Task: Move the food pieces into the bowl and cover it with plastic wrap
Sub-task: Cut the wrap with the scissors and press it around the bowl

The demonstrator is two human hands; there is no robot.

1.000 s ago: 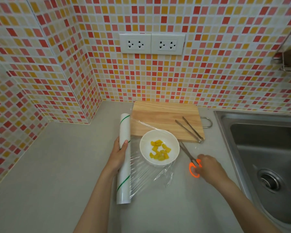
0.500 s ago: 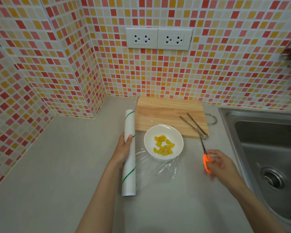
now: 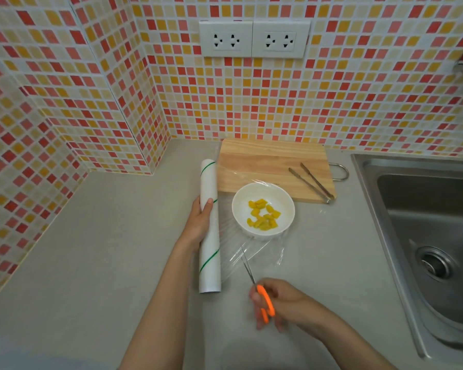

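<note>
A white bowl [image 3: 262, 190] with several yellow food pieces [image 3: 263, 218] sits on the counter, just in front of the wooden cutting board [image 3: 265, 161]. Clear plastic wrap [image 3: 262, 256] stretches from the white roll [image 3: 209, 236] over the bowl and lies crumpled on the counter in front of it. My left hand [image 3: 198, 222] grips the roll, which lies to the left of the bowl. My right hand [image 3: 281, 303] holds orange-handled scissors [image 3: 263, 300], blades pointing at the wrap's near edge.
Metal tongs [image 3: 312, 182] lie on the right part of the cutting board. A steel sink [image 3: 425, 236] takes up the right side. Tiled walls with two sockets [image 3: 254, 40] close the back and left. Grey counter [image 3: 91, 249] spreads to the left.
My right hand has lifted the scissors from the counter right of the bowl and brought them toward me and left, to the wrap's near edge. The left hand stays on the roll.
</note>
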